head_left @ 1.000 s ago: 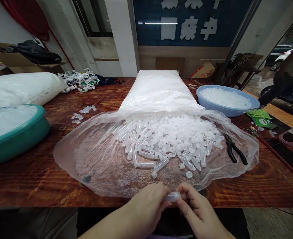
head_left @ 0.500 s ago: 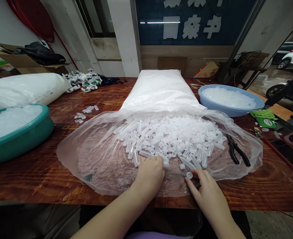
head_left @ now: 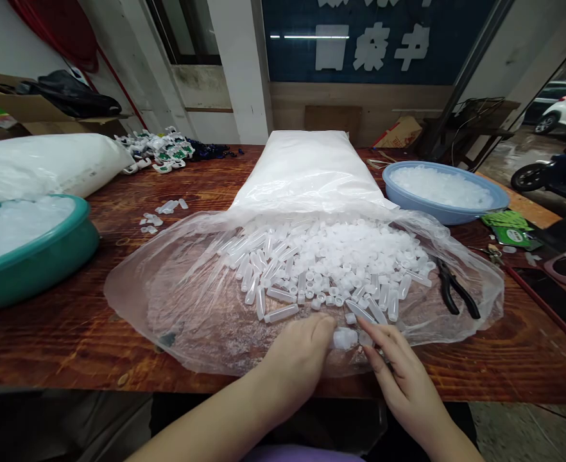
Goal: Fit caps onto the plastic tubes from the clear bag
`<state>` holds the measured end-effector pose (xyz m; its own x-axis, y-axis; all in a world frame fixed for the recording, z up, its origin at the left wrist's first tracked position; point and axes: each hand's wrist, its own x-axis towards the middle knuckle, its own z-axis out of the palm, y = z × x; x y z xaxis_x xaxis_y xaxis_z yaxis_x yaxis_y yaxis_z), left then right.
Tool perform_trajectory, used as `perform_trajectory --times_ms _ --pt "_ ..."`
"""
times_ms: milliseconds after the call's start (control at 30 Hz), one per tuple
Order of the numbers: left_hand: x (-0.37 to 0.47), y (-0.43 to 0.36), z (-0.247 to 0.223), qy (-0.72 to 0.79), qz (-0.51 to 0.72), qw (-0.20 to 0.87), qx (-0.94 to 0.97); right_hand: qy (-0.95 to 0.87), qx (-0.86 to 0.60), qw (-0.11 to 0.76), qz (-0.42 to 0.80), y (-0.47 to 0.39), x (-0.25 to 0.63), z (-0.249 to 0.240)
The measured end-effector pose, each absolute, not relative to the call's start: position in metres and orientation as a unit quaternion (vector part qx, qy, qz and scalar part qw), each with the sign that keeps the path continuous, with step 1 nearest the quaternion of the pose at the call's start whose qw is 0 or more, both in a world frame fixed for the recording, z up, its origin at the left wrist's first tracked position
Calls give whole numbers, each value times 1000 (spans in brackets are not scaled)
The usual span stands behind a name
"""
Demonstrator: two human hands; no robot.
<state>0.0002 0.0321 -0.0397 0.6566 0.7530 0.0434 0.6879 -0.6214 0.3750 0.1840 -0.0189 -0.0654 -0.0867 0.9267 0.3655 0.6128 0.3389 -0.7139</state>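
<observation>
My left hand (head_left: 307, 350) is closed round a small clear plastic tube (head_left: 344, 339), held sideways with its end pointing right. Facing that end, my right hand (head_left: 396, 369) pinches a small translucent cap (head_left: 366, 340) between thumb and fingers. Whether cap and tube touch I cannot tell. Just beyond both hands lies a heap of white caps (head_left: 345, 253) mixed with loose tubes (head_left: 282, 313), spread on the clear plastic of an opened bag (head_left: 187, 327). Most of the held tube is hidden by my left fingers.
Black-handled pliers (head_left: 459, 295) lie on the plastic at right. A blue basin (head_left: 446, 208) and a teal basin (head_left: 37, 276) hold translucent pieces. The full white bag (head_left: 312, 167) stands behind the heap. A phone (head_left: 552, 301) rests on the wooden table (head_left: 133, 359) at far right.
My left hand has come away from the heap's front edge and moved right, now with a tube in it. The right hand stays nearby with the cap.
</observation>
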Motion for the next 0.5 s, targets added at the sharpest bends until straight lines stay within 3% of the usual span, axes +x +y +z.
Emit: perform_trajectory --times_ms 133,333,400,500 --pt "-15 20 -38 344 135 205 906 -726 -490 430 220 -23 184 -57" --pt "-38 10 -18 314 152 393 851 -876 -313 349 114 -28 193 -45" --pt "-43 6 -14 319 143 433 831 -865 -323 352 153 -29 187 -43" --pt "-47 1 -17 337 133 411 837 -781 -451 321 289 -30 169 -43"
